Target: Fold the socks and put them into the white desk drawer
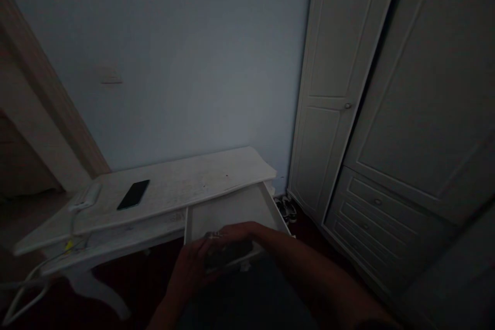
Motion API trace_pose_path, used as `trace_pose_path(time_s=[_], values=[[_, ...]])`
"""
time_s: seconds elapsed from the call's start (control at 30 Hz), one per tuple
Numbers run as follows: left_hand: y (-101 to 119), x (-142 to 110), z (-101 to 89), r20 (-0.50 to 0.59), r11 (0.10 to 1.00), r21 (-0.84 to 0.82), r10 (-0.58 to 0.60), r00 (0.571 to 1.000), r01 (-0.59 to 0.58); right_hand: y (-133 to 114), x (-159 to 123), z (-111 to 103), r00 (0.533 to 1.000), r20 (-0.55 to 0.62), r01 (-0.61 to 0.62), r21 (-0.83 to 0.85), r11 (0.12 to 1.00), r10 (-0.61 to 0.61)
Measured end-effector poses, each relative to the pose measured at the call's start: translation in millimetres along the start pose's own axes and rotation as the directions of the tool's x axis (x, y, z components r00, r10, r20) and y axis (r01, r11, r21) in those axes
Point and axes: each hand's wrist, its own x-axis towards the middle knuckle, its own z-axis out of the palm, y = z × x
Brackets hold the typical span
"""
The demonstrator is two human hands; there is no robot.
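A drawer (232, 211) is pulled out from the right side of a white desk (185, 178). Over its front part, my left hand (194, 260) and my right hand (236, 232) come close together around a dark grey object (230, 254). Its kind is hard to make out in the dim light. The left fingers curl at its left side, while my right hand reaches over its top edge. Something pale and shiny shows between the fingertips of both hands. Part of the dark object is hidden by the hands.
A phone (133, 195) and a white power strip (85, 197) with a cable lie on the desk's left. Shoes (285, 208) stand on the dark red floor beside the desk. A white wardrobe (328, 93) rises at the right, with small drawers (377, 201).
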Motion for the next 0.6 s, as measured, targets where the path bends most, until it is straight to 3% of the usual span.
trace_pose_path(time_s=[0.07, 0.13, 0.23, 0.3, 0.37, 0.47, 0.6], values=[[2.0, 3.9, -2.6, 0.042, 0.999, -0.029, -0.042, 0.998, 0.043, 5.8, -28.8, -15.4, 0.998, 0.031, -0.049, -0.067, 0.997, 0.051], [5.5, 10.8, -7.8, 0.148, 0.992, -0.065, -0.095, 0.984, 0.105, 13.8, -69.2, -29.9, 0.997, -0.011, -0.080, -0.184, 0.980, 0.079], [11.5, 23.1, -19.0, 0.356, 0.963, -0.102, -0.198, 0.913, 0.249, 23.4, -126.3, -40.0, 0.987, -0.131, -0.141, -0.432, 0.891, 0.092], [14.5, 30.1, -27.1, 0.429, 0.937, -0.147, -0.228, 0.874, 0.316, 26.0, -144.4, -33.8, 0.983, -0.169, -0.154, -0.571, 0.806, 0.069], [15.9, 34.2, -32.9, 0.419, 0.902, -0.245, -0.233, 0.878, 0.356, 25.6, -140.2, -16.9, 0.989, -0.148, -0.108, -0.720, 0.686, 0.000], [12.9, 33.7, -31.5, 0.323, 0.786, -0.439, -0.314, 0.893, 0.435, 18.9, -100.3, 22.9, 0.983, -0.096, -0.004, -0.861, 0.509, -0.155], [-9.8, 25.6, -13.6, 0.226, 0.576, -0.654, -0.471, 0.852, 0.492, 1.0, -27.4, 83.6, 0.955, -0.095, 0.048, -0.884, 0.464, -0.280]])
